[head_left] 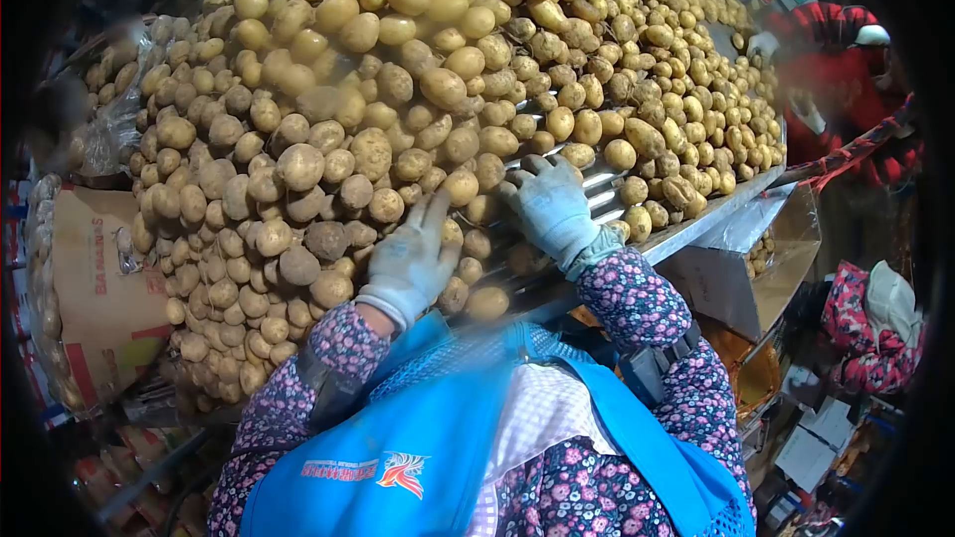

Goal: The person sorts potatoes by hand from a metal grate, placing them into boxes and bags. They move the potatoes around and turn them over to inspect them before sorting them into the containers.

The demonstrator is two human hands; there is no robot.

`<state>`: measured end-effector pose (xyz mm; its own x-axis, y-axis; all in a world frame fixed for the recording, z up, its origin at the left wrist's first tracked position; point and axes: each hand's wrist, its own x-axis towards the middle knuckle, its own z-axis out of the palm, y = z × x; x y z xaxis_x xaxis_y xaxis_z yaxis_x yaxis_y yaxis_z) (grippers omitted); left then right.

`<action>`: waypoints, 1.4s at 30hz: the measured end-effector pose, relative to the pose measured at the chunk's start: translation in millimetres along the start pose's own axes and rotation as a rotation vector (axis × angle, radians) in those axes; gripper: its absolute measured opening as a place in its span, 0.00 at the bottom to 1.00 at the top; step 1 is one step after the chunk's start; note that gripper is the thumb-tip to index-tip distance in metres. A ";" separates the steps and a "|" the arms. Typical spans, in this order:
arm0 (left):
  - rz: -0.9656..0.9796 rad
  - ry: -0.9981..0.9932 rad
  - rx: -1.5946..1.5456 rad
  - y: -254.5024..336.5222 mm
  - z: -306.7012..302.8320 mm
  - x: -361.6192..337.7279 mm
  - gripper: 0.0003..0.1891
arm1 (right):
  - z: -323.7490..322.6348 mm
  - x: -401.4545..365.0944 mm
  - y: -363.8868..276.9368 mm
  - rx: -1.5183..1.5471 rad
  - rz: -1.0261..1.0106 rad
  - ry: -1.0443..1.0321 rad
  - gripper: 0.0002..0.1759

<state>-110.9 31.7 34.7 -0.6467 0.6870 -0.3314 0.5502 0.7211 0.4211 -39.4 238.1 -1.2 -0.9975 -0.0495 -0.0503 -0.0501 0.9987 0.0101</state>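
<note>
A large heap of potatoes (300, 167) covers the sorting table in front of me, some coated with soil and others cleaner. My left hand (410, 264), in a pale work glove, rests on the near part of the heap with its fingers stretched forward against potatoes. My right hand (552, 207), gloved alike, lies over bare metal slats (603, 194), its fingers apart and slightly bent, the tips near several potatoes. Neither palm shows, so anything beneath them is hidden.
A metal table edge (711, 219) runs along the right. Cardboard boxes stand at left (109, 288) and right (721, 288), the right one with potatoes inside. Co-workers in red (831, 70) stand at the far right. Another person (875, 323) in patterned pink is lower right.
</note>
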 end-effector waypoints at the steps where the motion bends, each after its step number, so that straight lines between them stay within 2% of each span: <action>1: 0.000 0.011 -0.002 1.9 4.1 1.5 0.32 | -1.4 4.6 1.4 0.015 0.064 -0.114 0.13; 2: 0.063 -0.007 -0.014 3.3 9.2 1.1 0.31 | 6.5 2.0 0.4 -0.012 0.045 0.010 0.09; 3: 0.126 -0.026 -0.024 0.6 16.4 0.7 0.31 | 8.5 0.3 2.2 -0.016 0.043 0.017 0.09; 4: 0.374 0.083 -0.162 -8.9 26.0 3.6 0.29 | 9.1 -1.5 5.7 -0.043 0.052 0.055 0.08; 5: 0.372 0.091 -0.163 -16.1 37.0 -2.1 0.29 | 8.2 -3.1 8.8 -0.070 0.058 0.091 0.07; 6: 0.132 -0.159 -0.588 -5.5 26.7 -10.8 0.27 | -4.7 -4.1 11.3 -0.002 0.096 0.088 0.07; 7: -0.121 -0.407 -1.007 -0.7 21.5 -18.1 0.25 | -17.4 -8.5 7.0 0.108 0.201 0.073 0.12; 8: -0.110 -0.367 -1.307 -7.8 28.9 -23.5 0.24 | -31.3 -12.2 0.1 0.212 0.201 0.087 0.15; 9: -0.115 -0.350 -1.315 -6.4 20.7 -28.4 0.24 | -43.5 -17.5 -8.7 0.319 0.201 0.095 0.18; 10: -0.252 -0.404 -1.673 -1.7 6.0 -37.1 0.24 | -51.4 -22.9 -21.6 0.546 0.113 0.087 0.25; 11: -0.393 -0.455 -2.030 0.4 -2.3 -44.7 0.25 | -48.7 -23.4 -27.3 0.823 0.024 -0.076 0.25; 12: -0.407 -0.365 -2.146 -1.4 -2.5 -50.8 0.25 | -53.5 -22.4 -36.0 0.798 -0.044 -0.046 0.24; 13: -0.404 -0.352 -2.152 -12.4 3.1 -55.7 0.25 | -59.0 -18.6 -46.6 0.770 -0.111 -0.013 0.24; 14: -0.363 -0.441 -2.122 -31.3 13.4 -60.7 0.24 | -49.4 -10.4 -55.9 0.543 -0.143 0.063 0.23; 15: -0.322 -0.530 -2.087 -44.4 18.6 -67.7 0.24 | -40.7 -2.6 -59.9 0.542 -0.152 0.063 0.23; 16: -0.427 -0.449 -1.982 -45.8 12.1 -78.4 0.24 | -32.0 6.4 -62.0 0.419 -0.255 0.144 0.22; 17: -0.426 -0.438 -1.985 -50.2 15.0 -86.0 0.24 | -19.3 13.7 -63.5 0.295 -0.356 0.226 0.21; 18: -0.375 -0.449 -1.968 -55.6 19.7 -92.7 0.24 | 7.2 14.2 -55.7 0.333 -0.239 0.105 0.22; 19: -0.322 -0.460 -1.949 -52.6 13.1 -95.8 0.24 | -3.2 11.5 -44.6 0.346 -0.199 0.049 0.26; 20: -0.342 -0.365 -1.856 -46.6 5.1 -102.5 0.27 | -2.7 9.4 -30.0 0.266 -0.229 0.036 0.24; 21: -0.342 -0.357 -1.864 -45.7 1.3 -106.9 0.27 | -1.7 5.5 -13.3 0.185 -0.262 0.019 0.23; 23: -0.400 -0.232 -1.834 -49.7 1.0 -119.3 0.27 | -29.4 -12.0 21.7 -0.065 -0.210 -0.114 0.17; 24: -0.318 -0.236 -1.825 -64.9 15.9 -123.0 0.24 | -16.8 -19.7 41.9 -0.040 -0.159 -0.005 0.14; 25: -0.322 -0.233 -1.832 -64.6 15.3 -125.8 0.24 | -4.5 -25.4 57.7 -0.015 -0.107 0.102 0.12; 27: -0.304 -0.144 -1.712 -61.2 8.5 -132.1 0.22 | -17.3 -30.4 68.7 -0.063 0.052 0.037 0.13; 28: -0.414 -0.135 -1.676 -56.6 5.7 -130.3 0.22 | -21.6 -30.1 64.0 -0.170 0.074 0.181 0.16; 29: -0.415 -0.136 -1.678 -57.1 5.1 -129.6 0.22 | -22.0 -24.9 53.6 -0.171 0.073 0.180 0.16; 31: -0.306 -0.204 -1.538 -59.2 3.0 -128.2 0.23 | -21.9 -9.2 16.1 0.207 0.196 0.327 0.17; 33: -0.351 -0.269 -1.608 -61.6 6.5 -121.7 0.24 | -2.4 6.7 -32.5 0.280 0.001 0.216 0.21; 35: -0.402 -0.336 -1.674 -60.1 6.7 -116.9 0.25 | -16.7 23.2 -87.4 0.280 0.097 0.032 0.24; 39: -0.371 -0.357 -1.778 -57.7 1.3 -110.7 0.28 | 8.8 50.0 -91.9 0.198 0.073 -0.005 0.29; 41: -0.360 -0.377 -1.786 -58.8 0.1 -109.6 0.28 | 9.4 47.7 -86.2 0.275 0.032 -0.113 0.21; 42: -0.348 -0.378 -1.785 -58.6 -0.6 -108.2 0.28 | 11.9 45.5 -83.3 0.370 0.101 -0.095 0.23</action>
<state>-73.4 -84.9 46.4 -0.3187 0.7091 -0.6290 -0.8660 0.0519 0.4973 -80.0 152.8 -16.2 -0.9865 0.0331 -0.1603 0.0866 0.9365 -0.3398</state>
